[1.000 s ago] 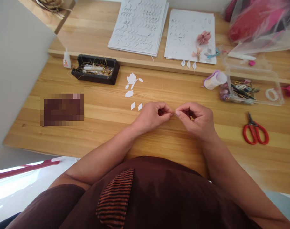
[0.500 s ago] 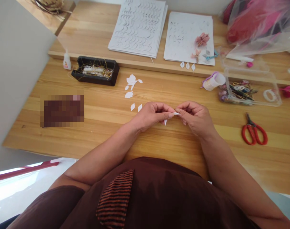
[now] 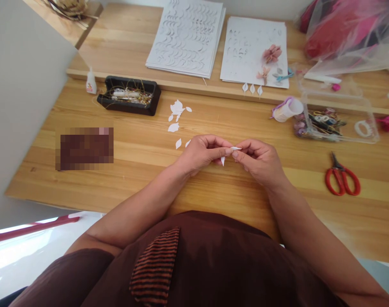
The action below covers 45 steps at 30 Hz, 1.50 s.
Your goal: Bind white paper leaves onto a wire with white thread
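Note:
My left hand (image 3: pixel 203 155) pinches a small white paper leaf cutout (image 3: pixel 236 148) between thumb and fingertips. At the cutout's other end, my right hand (image 3: pixel 260 161) has its thumb and fingers closed on it. A second pointed white piece (image 3: pixel 223 160) sticks out below my left fingers; its upper part is hidden. Beyond my left wrist lie two loose leaf cutouts, one (image 3: pixel 178 143) in full view and the other partly behind the hand. Farther back is a small group of white paper shapes (image 3: pixel 176 106).
Red-handled scissors (image 3: pixel 342 177) lie at the right. A black box (image 3: pixel 155 100) with wires and a glue bottle (image 3: pixel 91 83) stand back left. A clear plastic box (image 3: pixel 372 135) of supplies, a white cup-like container (image 3: pixel 287 110) and printed sheets (image 3: pixel 184 38) are farther back.
My right fingertips have shifted slightly left along the paper cutout, so more of its tip shows above my right thumb. The things on the table have stayed put.

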Motion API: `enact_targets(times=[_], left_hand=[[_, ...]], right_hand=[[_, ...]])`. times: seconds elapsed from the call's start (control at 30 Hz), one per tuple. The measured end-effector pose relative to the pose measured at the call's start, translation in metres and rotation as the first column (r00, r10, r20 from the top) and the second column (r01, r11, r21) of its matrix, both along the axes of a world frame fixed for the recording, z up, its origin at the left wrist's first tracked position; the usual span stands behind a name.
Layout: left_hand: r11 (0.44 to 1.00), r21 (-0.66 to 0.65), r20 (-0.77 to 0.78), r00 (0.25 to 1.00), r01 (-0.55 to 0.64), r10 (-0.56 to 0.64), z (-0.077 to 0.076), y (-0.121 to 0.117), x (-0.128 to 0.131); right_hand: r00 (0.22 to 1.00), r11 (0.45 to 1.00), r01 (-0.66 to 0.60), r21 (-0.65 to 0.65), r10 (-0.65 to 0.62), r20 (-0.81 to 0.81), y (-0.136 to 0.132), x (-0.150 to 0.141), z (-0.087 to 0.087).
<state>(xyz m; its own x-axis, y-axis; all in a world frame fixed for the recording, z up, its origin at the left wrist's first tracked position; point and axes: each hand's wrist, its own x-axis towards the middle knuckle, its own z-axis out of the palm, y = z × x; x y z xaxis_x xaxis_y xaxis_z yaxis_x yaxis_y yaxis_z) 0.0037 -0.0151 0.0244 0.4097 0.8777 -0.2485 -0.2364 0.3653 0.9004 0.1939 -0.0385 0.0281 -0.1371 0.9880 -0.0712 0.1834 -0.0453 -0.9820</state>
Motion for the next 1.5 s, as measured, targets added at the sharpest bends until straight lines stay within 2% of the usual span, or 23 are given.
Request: enact_targets(times=[0.3, 0.7, 0.87, 0.97, 1.1, 1.27, 1.4, 1.5], left_hand=[[0.999, -0.029, -0.012, 0.999, -0.033, 0.033, -0.002, 0.000, 0.000], [0.996, -0.078, -0.076, 0.996, -0.050, 0.044, 0.004, 0.000, 0.001], [0.992, -0.105, -0.092, 0.994, -0.074, 0.064, 0.003, 0.000, 0.002], [0.990, -0.116, -0.085, 0.994, -0.082, 0.073, 0.002, 0.001, 0.002], [0.993, -0.072, -0.132, 0.988, -0.094, 0.084, 0.002, 0.001, 0.002], [0.995, 0.048, -0.263, 0.960, -0.085, 0.094, 0.004, 0.001, 0.000], [0.996, 0.090, -0.367, 0.928, -0.024, 0.056, 0.007, 0.000, -0.001], [0.996, 0.085, -0.369, 0.929, 0.023, 0.010, 0.009, -0.001, -0.001]], right_hand=[[0.974, 0.963, 0.032, 0.267, -0.090, 0.209, -0.007, -0.002, -0.004], [0.974, 0.962, 0.014, 0.274, -0.074, 0.212, -0.007, -0.003, -0.005], [0.970, 0.969, 0.030, 0.244, -0.087, 0.226, -0.008, -0.003, -0.007], [0.965, 0.962, 0.028, 0.272, -0.097, 0.245, -0.010, -0.004, -0.006], [0.933, 0.932, -0.030, 0.360, -0.103, 0.344, -0.012, -0.005, -0.002], [0.873, 0.848, -0.131, 0.513, -0.146, 0.465, -0.011, -0.004, 0.007], [0.856, 0.819, -0.133, 0.558, -0.189, 0.481, -0.010, 0.001, 0.010], [0.860, 0.816, -0.122, 0.565, -0.198, 0.471, -0.008, 0.005, 0.010]])
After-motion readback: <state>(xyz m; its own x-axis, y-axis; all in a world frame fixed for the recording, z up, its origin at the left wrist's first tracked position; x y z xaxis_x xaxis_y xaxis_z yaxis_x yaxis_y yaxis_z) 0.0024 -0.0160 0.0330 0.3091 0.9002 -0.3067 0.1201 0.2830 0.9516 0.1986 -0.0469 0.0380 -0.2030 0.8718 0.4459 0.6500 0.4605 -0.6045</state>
